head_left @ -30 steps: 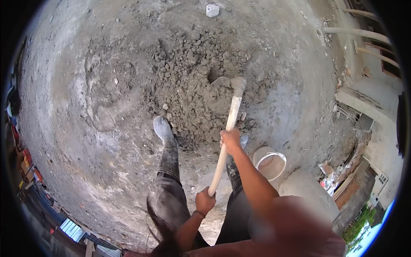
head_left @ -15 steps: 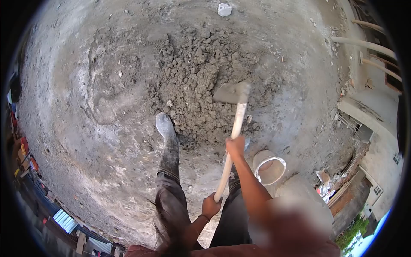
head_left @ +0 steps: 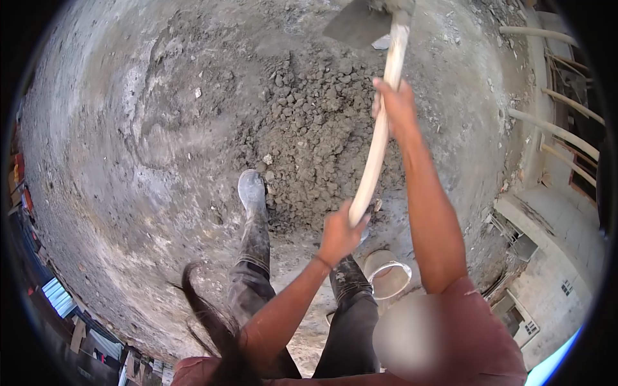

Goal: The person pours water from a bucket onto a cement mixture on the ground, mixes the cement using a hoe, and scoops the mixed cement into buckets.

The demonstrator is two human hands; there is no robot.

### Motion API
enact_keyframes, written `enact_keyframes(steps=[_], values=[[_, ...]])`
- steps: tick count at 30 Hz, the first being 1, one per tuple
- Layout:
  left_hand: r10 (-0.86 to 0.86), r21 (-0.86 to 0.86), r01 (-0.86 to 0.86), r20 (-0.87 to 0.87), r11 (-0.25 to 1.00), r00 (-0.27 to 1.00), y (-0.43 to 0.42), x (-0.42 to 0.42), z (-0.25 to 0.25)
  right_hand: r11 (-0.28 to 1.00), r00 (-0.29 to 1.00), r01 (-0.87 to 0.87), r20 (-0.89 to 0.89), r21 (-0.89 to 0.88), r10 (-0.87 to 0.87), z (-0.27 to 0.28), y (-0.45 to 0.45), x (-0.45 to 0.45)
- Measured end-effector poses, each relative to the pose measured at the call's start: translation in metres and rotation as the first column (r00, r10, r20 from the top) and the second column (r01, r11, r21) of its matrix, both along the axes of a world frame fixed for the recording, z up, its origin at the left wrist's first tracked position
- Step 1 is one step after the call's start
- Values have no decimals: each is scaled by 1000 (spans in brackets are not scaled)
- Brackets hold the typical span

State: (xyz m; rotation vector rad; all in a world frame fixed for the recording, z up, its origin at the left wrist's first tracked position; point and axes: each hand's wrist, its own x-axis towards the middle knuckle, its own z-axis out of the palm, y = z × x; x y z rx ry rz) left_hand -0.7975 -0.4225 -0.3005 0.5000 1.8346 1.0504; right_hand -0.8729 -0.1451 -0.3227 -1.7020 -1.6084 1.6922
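A hoe is raised over the ground, its wide grey blade at the top of the view with mud stuck near the joint. My right hand is wrapped round the upper part of the pale wooden handle. Lower down, my left hand grips the handle's end. Beneath the hoe lies a spread heap of lumpy grey mortar or mud. My left boot, coated grey, stands at the heap's near left edge; the other boot is mostly hidden behind my left hand.
A whitish bucket stands right of my right leg. Behind the blade sits a pale block, partly covered. Wooden poles and a concrete ledge run along the right side. Debris lines the lower left edge.
The hoe has risen from the heap toward the top of the view, its blade now above the ground. Both hands have moved up with it, still round the handle.
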Motion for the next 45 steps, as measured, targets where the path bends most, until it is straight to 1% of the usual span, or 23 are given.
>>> enact_keyframes(steps=[2, 4, 7, 9, 10, 11, 12, 13, 14, 15, 17, 19, 22, 25, 27, 28, 30, 32, 34, 37, 39, 42, 45], values=[[107, 82, -117, 111, 990, 988, 49, -34, -19, 989, 987, -144, 71, 29, 142, -42, 50, -44], [185, -9, -189, 255, 982, 949, 60, -19, -7, 954, 889, -287, 349, -81, 297, -59, 54, -63], [480, -329, -349, 615, 877, 626, 47, 14, 67, 868, 732, -433, 468, -241, 495, -47, -12, -43], [592, -432, -428, 707, 794, 387, 1, 40, 104, 823, 679, -469, 464, -322, 569, -42, -66, -9], [600, -485, -364, 715, 795, 358, -20, 44, 128, 715, 542, -578, 469, -395, 697, -72, -85, 16], [611, -521, -323, 710, 790, 351, -36, 38, 143, 765, 570, -459, 511, -452, 644, -71, -109, 38], [603, -494, -352, 701, 795, 380, -46, 35, 154, 774, 574, -480, 520, -412, 633, -67, -127, 60], [536, -496, -224, 684, 839, 495, -55, 42, 164, 835, 691, -247, 515, -492, 507, -48, -143, 74], [458, -508, -89, 669, 857, 585, -62, 53, 174, 811, 754, -165, 459, -561, 470, -33, -145, 94], [456, -497, -104, 666, 861, 591, -65, 63, 176, 817, 794, -135, 432, -560, 427, -36, -146, 117], [101, -296, 98, 590, 950, 801, -72, 83, 182, 819, 827, -94, 413, -567, 381, -26, -143, 160], [-30, -245, 203, 565, 948, 825, -76, 76, 214, 693, 963, 157, 266, -704, 52, 0, -143, 194], [-295, -117, 442, 592, 889, 750, -92, 13, 276, 670, 930, 358, 313, -650, -193, 75, -161, 212], [-483, -42, 610, 569, 791, 665, -163, -50, 283, 692, 812, 584, 287, -425, -508, 153, -217, 192], [-592, -139, 691, 416, 709, 691, -226, -79, 249, 608, 700, 698, 180, -379, -691, 168, -266, 175], [-636, -300, 696, 282, 653, 718, -250, -91, 224, 548, 629, 741, 117, -388, -768, 168, -285, 165], [-811, -466, 704, -53, 536, 582, -279, -116, 148, 446, 529, 782, 86, -436, -844, 157, -309, 145], [-804, -469, 659, -250, 588, 540, -292, -133, 81, 423, 510, 774, 67, -471, -858, 135, -329, 147], [-807, -430, 683, -307, 590, 504, -287, -148, 35, 394, 481, 766, 46, -507, -876, 128, -340, 143], [-785, -316, 725, -351, 612, 510, -266, -158, 9, 465, 491, 758, -69, -457, -868, 180, -347, 134], [-770, -265, 734, -362, 625, 525, -256, -160, 13, 444, 458, 778, -82, -445, -885, 212, -343, 128], [-769, -100, 764, -142, 638, 624, -259, -171, 68, 406, 414, 804, -81, -434, -907, 215, -335, 131], [-803, -321, 763, 12, 561, 596, -266, -164, 131, 383, 479, 785, 86, -488, -873, 173, -308, 133]])
